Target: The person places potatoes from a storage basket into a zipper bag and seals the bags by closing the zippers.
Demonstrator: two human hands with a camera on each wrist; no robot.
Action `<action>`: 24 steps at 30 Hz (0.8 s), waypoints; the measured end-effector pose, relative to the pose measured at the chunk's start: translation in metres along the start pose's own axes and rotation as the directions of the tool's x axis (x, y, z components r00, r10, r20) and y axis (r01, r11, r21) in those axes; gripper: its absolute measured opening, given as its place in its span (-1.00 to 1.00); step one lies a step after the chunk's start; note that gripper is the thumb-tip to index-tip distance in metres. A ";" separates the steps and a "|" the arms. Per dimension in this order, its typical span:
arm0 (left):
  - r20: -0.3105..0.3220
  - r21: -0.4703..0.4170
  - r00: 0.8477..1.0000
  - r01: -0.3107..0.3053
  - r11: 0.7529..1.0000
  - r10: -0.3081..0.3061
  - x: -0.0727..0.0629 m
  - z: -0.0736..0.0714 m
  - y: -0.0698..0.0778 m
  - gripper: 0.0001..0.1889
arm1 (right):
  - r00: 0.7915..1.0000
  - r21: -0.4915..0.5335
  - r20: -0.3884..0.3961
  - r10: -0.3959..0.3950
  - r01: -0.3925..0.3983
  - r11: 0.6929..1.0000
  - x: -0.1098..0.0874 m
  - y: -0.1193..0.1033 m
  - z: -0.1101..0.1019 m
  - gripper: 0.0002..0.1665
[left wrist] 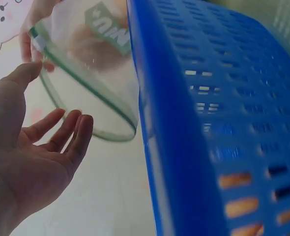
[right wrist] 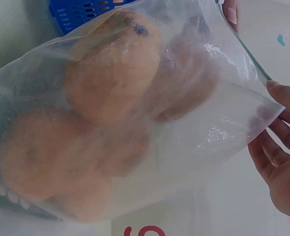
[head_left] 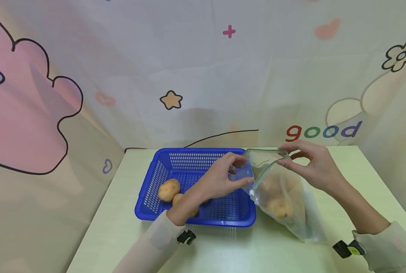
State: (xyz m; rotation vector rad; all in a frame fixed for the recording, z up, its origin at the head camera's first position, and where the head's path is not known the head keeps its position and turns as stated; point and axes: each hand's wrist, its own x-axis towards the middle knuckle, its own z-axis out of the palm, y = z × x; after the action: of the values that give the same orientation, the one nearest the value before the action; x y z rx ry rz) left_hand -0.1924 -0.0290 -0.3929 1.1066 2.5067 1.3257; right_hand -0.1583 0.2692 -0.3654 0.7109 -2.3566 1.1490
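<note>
A clear zip bag (head_left: 312, 225) with a green-edged mouth and a white slider (head_left: 252, 193) stands on the table, several potatoes (right wrist: 113, 69) inside it. My right hand (head_left: 313, 167) pinches the bag's mouth at its right corner, thumb on one side and fingers on the other. At the mouth's left side is my left hand (head_left: 221, 176), its fingers relaxed and parted around the edge, the thumb close to the slider. The mouth gapes between both hands. Left of the bag sits a blue plastic basket (head_left: 220, 223) with a few potatoes (head_left: 169, 190), partly hidden by my left forearm.
The basket's right rim stands right against the bag's left side. Behind the pale green table (head_left: 114, 216) hangs a printed cloth (head_left: 203, 76) with cartoon shapes and the word "good". Black clips (head_left: 186, 237) sit at both sleeves.
</note>
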 end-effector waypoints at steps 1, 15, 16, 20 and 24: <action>-0.004 0.009 1.000 0.004 1.000 -0.004 -0.002 -0.002 -0.001 -0.39 | 1.000 -0.002 0.001 0.002 -0.002 1.000 0.000 0.000 0.000 -0.52; -0.027 0.216 0.982 0.191 0.958 -0.189 -0.034 -0.042 -0.053 -0.24 | 1.000 0.021 -0.010 -0.007 0.007 1.000 0.000 0.002 0.001 -0.52; -0.020 0.231 0.977 0.209 0.950 -0.210 -0.036 -0.044 -0.058 -0.23 | 1.000 0.020 -0.011 -0.005 0.005 1.000 0.000 0.002 0.001 -0.52; 0.011 0.274 0.958 0.274 0.922 -0.288 -0.046 -0.048 -0.070 -0.18 | 1.000 0.018 -0.010 0.005 -0.005 1.000 -0.002 0.002 0.001 -0.52; 0.026 0.316 0.939 0.318 0.894 -0.344 -0.056 -0.049 -0.079 -0.17 | 1.000 0.020 -0.010 0.006 -0.006 1.000 -0.003 0.001 0.002 -0.53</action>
State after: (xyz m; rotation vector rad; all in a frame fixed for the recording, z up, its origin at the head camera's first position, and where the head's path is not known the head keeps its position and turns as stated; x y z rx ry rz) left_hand -0.2149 -0.1263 -0.4355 0.7050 2.7428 0.8044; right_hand -0.1570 0.2688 -0.3694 0.7032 -2.3438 1.1771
